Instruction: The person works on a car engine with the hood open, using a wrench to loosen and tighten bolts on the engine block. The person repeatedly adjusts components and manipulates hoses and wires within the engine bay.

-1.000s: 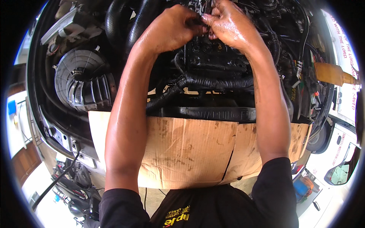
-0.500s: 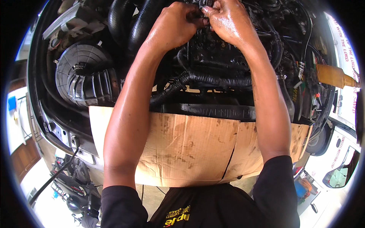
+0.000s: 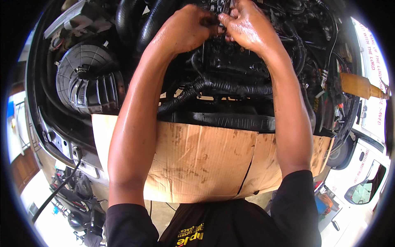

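Observation:
Both hands meet over a dark, oily car engine at the upper edge of the view. My left hand has its fingers curled inward, the tips pressed at a small blackened part that I cannot make out. Facing it, my right hand is closed too, its thumb pointing left and nearly touching the left fingertips. A narrow shiny metal piece shows beside the right thumb; its kind is unclear. Oil or water glistens on the right hand. Below the hands runs a black corrugated wiring conduit.
A stained cardboard sheet covers the car's front edge before me. To the left sits a round black air-filter housing with thick hoses beyond it. An amber plastic container lies at the right, near a white vehicle.
The view has shifted slightly. My hands stay together at the same spot, the right thumb a little lower, and more of the shiny metal piece shows.

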Available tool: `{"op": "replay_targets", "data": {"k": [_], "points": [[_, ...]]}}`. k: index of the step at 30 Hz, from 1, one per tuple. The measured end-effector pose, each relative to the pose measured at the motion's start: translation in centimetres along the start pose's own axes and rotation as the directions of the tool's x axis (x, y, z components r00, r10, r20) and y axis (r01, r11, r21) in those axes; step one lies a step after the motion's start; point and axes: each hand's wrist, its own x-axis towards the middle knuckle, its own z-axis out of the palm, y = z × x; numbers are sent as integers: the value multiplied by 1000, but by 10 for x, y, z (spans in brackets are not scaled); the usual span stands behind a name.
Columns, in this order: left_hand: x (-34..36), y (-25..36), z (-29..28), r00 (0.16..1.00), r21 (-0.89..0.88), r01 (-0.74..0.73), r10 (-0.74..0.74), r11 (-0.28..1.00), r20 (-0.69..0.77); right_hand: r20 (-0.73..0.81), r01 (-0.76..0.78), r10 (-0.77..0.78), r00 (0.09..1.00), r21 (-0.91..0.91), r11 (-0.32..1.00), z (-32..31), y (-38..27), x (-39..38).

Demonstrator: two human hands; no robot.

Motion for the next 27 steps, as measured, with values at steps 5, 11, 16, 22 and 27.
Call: {"op": "replay_targets", "data": {"k": [5,11,16,22,27], "points": [[6,-6,4,997,15,74,-73,997,-38,150,-240,191,970,474,847,1,1,-2],[2,-23,10,998,17,-50,50,999,26,247,-198,158,956,148,969,-22,-22,-2],[11,-31,13,994,144,-97,103,985,-39,200,-291,235,951,329,898,-15,-23,-3],[12,-19,18,996,75,-71,74,995,-47,198,-370,330,923,222,902,-28,-36,-2],[11,-20,10,993,79,-107,103,991,51,338,-355,254,906,281,891,-35,-45,2]]}}
